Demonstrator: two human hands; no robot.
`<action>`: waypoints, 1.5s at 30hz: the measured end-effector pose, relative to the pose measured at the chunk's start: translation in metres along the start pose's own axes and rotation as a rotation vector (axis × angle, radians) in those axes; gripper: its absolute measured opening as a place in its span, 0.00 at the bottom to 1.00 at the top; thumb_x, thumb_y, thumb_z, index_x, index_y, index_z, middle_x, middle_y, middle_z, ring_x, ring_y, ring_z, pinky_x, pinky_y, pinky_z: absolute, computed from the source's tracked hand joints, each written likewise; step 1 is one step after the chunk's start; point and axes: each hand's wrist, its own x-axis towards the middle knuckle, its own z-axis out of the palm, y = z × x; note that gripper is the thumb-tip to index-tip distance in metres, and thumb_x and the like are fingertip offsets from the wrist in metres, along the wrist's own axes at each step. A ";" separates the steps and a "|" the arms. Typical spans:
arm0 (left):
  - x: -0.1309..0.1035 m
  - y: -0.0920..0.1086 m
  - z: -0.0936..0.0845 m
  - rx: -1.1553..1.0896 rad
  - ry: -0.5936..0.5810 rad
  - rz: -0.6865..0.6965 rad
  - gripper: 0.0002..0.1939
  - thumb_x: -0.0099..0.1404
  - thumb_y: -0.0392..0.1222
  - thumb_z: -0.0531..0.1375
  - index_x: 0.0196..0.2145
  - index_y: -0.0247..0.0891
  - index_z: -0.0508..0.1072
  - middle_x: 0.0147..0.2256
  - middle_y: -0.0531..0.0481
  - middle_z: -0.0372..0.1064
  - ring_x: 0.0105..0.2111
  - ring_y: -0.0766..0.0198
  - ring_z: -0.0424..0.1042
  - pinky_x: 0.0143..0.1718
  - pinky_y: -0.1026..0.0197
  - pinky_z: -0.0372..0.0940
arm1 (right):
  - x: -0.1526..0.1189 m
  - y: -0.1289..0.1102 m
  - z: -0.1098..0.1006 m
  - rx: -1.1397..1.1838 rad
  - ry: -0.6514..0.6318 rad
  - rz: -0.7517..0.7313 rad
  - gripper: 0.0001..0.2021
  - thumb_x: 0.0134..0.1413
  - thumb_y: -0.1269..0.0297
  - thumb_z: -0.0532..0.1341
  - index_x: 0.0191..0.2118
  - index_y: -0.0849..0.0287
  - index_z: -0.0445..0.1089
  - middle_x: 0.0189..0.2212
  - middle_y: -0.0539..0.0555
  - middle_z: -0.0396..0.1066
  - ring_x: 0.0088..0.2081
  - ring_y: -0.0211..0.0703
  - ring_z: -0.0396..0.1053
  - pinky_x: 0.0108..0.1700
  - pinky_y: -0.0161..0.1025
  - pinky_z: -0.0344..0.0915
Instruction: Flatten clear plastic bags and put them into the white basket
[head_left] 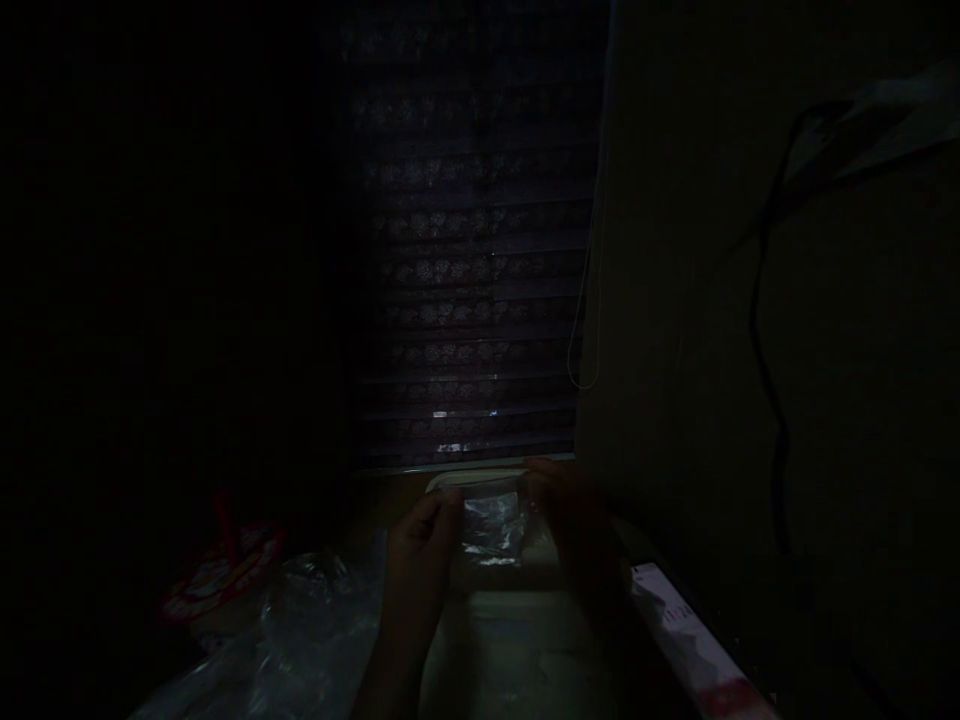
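The scene is very dark. Between my two hands a small clear plastic bag (491, 528) is stretched out and catches a little light. My left hand (424, 540) pinches its left edge between thumb and fingers. On the other side my right hand (555, 495) has its fingers closed at the bag's upper right corner, though shadow hides most of them. Behind and below the bag is a pale container (517, 602) with a rounded rim; what it holds is too dim to make out.
Crumpled clear plastic (315, 620) lies at the left, beside a cup with a red patterned lid (225, 575). A lit phone (694, 640) rests at the right. Ahead hang a patterned blind (465, 270) and its looped cord (583, 385). A dark cable (757, 320) runs down the right wall.
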 end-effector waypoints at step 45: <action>0.000 0.011 -0.011 0.240 0.028 0.227 0.06 0.46 0.41 0.58 0.20 0.37 0.71 0.21 0.53 0.69 0.25 0.65 0.68 0.27 0.67 0.62 | -0.006 -0.005 0.000 -0.152 -0.358 -0.083 0.02 0.42 0.68 0.56 0.23 0.59 0.65 0.24 0.49 0.67 0.30 0.37 0.65 0.35 0.33 0.59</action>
